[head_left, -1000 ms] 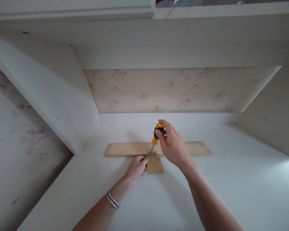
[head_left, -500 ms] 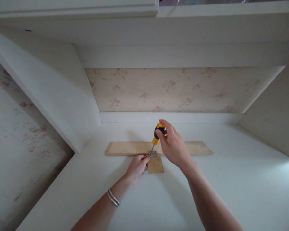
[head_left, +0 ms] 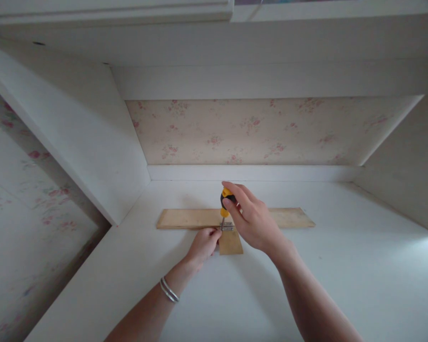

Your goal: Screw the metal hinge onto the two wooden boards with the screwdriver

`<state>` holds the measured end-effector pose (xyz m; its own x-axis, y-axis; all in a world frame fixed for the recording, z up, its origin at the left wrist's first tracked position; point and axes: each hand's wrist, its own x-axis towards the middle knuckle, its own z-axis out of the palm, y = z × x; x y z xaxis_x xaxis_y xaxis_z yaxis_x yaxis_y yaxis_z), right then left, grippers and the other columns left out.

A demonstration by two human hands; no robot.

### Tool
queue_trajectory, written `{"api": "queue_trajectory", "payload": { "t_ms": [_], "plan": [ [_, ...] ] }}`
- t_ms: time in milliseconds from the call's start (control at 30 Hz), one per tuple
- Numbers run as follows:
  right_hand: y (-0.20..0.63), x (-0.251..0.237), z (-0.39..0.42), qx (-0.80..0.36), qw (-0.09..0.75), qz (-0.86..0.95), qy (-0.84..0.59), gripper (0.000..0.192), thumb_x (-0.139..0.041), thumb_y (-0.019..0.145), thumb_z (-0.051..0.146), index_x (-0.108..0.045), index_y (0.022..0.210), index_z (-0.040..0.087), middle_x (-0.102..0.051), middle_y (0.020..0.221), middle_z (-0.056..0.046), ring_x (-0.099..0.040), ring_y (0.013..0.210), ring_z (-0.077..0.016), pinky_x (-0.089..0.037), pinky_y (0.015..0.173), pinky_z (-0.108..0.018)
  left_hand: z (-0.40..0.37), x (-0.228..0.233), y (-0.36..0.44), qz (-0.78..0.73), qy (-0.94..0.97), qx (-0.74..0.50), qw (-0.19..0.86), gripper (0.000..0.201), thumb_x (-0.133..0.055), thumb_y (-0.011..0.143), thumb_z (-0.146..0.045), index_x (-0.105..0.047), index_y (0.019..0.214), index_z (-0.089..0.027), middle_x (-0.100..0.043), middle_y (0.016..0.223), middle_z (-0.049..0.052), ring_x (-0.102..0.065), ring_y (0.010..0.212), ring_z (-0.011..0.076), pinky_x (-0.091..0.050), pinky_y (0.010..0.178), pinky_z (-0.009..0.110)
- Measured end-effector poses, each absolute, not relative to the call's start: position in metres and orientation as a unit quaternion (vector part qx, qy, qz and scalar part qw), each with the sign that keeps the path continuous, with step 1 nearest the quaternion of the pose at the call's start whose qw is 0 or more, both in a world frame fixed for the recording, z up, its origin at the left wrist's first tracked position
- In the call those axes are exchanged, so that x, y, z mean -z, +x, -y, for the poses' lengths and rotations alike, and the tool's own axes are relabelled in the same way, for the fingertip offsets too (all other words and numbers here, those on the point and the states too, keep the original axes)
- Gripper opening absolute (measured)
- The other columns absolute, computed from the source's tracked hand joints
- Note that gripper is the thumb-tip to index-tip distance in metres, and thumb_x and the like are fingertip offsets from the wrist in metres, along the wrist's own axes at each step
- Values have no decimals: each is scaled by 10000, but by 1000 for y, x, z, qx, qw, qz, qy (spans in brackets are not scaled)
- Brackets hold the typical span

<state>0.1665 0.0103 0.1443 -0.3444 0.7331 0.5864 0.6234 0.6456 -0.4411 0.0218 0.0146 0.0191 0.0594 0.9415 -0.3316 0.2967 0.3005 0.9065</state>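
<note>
My right hand (head_left: 255,216) is closed round the yellow-and-black handle of a screwdriver (head_left: 224,212). The screwdriver stands nearly upright, its tip at the left side of a small metal hinge (head_left: 227,226). This hinge lies across the joint between a long wooden board (head_left: 189,218) and a short wooden piece (head_left: 231,243) in front of it. Pinched together beside the hinge, the fingers of my left hand (head_left: 204,244) touch the left edge of the short piece. What they grip, perhaps a screw or the wood's edge, is too small to tell.
The wood lies on a white worktop (head_left: 135,285). White side panels (head_left: 74,128) stand left and right, and a white cabinet underside (head_left: 214,45) hangs low above. Flowered wallpaper (head_left: 251,133) covers the back wall.
The screwdriver has swung from leaning right to nearly upright, its handle moving left and slightly down with my right hand. My left hand and the wood stay in place.
</note>
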Motion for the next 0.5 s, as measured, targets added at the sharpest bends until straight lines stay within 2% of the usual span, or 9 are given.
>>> {"api": "queue_trajectory", "payload": {
  "t_ms": [200,500],
  "plan": [
    [171,-143,-14,-37,404,786,-466,391,-320,966,304,-401,1338,216,-551,1164,-109,-587,924,-222,-483,792,-367,-15,-18,22,-616,498,-309,526,312,-506,791,-450,-537,686,-157,-444,534,-50,-358,376,60,-193,366,209],
    [181,-142,-16,-31,367,804,-467,501,-276,970,296,-223,1463,223,-532,1160,-130,-580,890,-224,-494,762,-379,-15,-15,21,-615,508,-315,514,314,-507,786,-447,-535,674,-155,-440,525,-45,-371,385,66,-210,382,207]
  ]
}}
